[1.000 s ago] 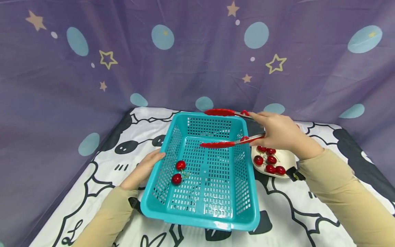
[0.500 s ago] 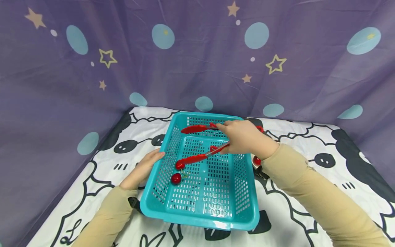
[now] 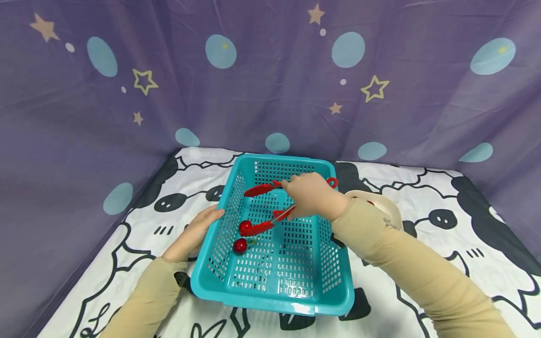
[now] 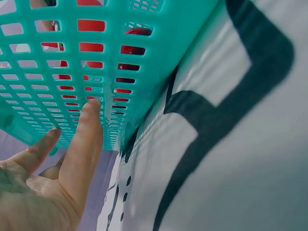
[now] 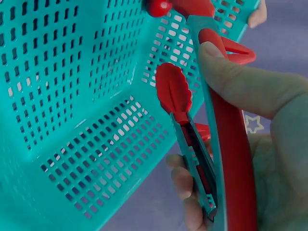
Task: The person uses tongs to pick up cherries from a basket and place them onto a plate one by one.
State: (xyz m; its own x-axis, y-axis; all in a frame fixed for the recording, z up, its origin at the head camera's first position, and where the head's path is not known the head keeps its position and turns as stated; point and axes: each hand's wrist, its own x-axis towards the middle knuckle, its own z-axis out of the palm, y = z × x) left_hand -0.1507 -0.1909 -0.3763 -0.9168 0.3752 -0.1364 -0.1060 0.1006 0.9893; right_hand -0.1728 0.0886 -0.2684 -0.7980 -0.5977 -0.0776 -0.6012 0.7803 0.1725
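Observation:
In the head view, my right hand (image 3: 310, 195) grips red-and-metal tongs (image 3: 258, 189) above the turquoise basket (image 3: 289, 307). The two red heads stand wide apart with nothing between them; the lower one overlaps a red cherry (image 3: 244, 226), and I cannot tell whether they touch. A second cherry (image 3: 240, 246) lies just nearer on the basket floor. The right wrist view shows thumb and fingers on opposite arms of the tongs (image 5: 174, 91). My left hand (image 3: 196, 232) rests against the basket's left side; in the left wrist view its straight fingers (image 4: 79, 154) touch the perforated wall.
Right of the basket stands a cream dish (image 3: 390, 209), mostly hidden by my right sleeve (image 3: 380, 239), with a bit of red showing. A black-and-white patterned cloth (image 3: 156, 244) covers the table. Behind hangs a purple curtain (image 3: 270, 94) with stars.
My right hand has carried the tongs left and toward me, from the basket's right rim to over the cherries. The sleeve now hides most of the dish. My left hand has stayed put.

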